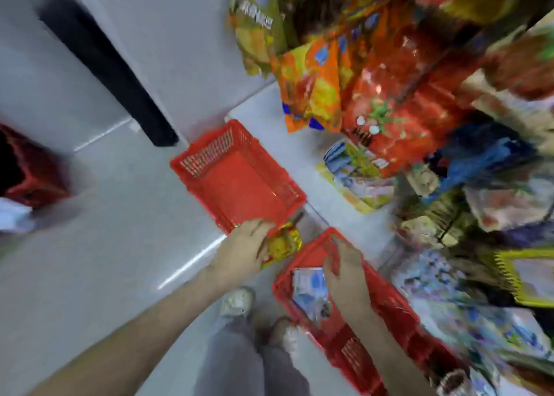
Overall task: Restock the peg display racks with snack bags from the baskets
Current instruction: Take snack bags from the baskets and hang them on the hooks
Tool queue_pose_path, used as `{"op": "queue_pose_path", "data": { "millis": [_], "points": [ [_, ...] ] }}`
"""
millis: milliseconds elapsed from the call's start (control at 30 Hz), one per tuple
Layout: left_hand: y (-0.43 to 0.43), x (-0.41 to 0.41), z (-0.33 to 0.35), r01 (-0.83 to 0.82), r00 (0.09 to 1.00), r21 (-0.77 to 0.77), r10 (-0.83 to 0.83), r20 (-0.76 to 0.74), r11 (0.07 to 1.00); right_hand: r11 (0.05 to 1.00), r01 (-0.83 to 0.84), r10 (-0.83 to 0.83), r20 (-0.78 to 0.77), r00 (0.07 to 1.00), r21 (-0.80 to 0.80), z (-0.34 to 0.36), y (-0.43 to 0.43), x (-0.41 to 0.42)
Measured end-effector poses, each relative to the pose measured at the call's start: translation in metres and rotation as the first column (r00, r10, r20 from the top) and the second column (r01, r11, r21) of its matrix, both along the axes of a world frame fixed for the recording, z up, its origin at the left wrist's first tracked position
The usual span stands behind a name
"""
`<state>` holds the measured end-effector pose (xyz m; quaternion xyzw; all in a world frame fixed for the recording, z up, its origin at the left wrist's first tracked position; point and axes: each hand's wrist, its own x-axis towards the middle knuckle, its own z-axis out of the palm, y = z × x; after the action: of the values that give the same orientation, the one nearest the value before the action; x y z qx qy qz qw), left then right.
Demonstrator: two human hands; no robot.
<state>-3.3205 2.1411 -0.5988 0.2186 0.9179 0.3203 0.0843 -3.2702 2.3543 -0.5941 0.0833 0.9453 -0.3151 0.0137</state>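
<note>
Two red plastic baskets stand on the floor by the peg rack. The far basket [239,182] looks bare inside. The near basket [374,293] holds a white and blue snack bag [308,290]. My left hand [242,248] grips a small yellow snack bag [283,242] between the two baskets. My right hand [344,269] reaches down into the near basket above the white and blue bag, fingers curled; the blur hides whether it touches the bag. Orange, red and yellow snack bags [359,80] hang on the rack at upper right.
A black post [105,65] rises from the grey tiled floor at upper left. Another red basket [33,173] sits at the left edge. My feet [239,302] stand just left of the near basket. More packed bags [479,209] crowd the rack on the right.
</note>
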Motion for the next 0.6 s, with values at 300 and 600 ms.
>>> {"op": "queue_pose_path", "data": {
  "millis": [300, 600],
  "points": [
    [0.021, 0.065, -0.364, 0.25, 0.96, -0.177, -0.22, 0.172, 0.952, 0.931, -0.324, 0.302, 0.14, 0.943, 0.169, -0.329, 0.014, 0.032],
    [0.066, 0.017, -0.551, 0.177, 0.938, -0.552, 0.03, 0.346, 0.815, 0.814, -0.481, 0.551, -0.169, 0.817, 0.326, -0.426, 0.051, -0.007]
  ]
}}
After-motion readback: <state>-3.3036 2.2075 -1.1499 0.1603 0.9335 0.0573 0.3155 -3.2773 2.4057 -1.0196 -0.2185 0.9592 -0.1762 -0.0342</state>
